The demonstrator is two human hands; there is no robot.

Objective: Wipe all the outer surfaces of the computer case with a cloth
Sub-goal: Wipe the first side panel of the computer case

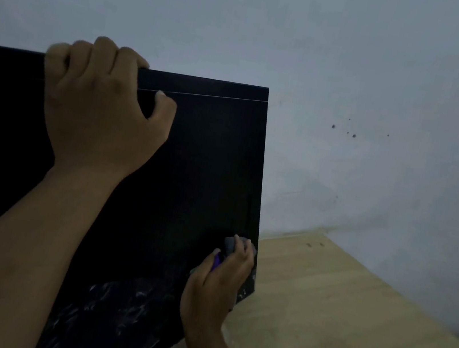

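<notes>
Left forearm [15,245] lay nearest lens; left grip [97,110] clamped over top edge of computer case [195,153], bracing it. Right grip [221,277] pinched cloth [231,246], perhaps grey in dim light, at lower right corner. Step called for firm brace, overlapping strokes through pale smears. Case black, glossy, stood on table [333,325] by wall.

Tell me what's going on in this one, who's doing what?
A person is cleaning a black computer case that stands on a wooden table by a wall. The left hand grips the case's top edge to steady it. The right hand holds a small grey cloth against the near side panel, low down by its right edge. Whitish smears show along the bottom of that panel.
</notes>
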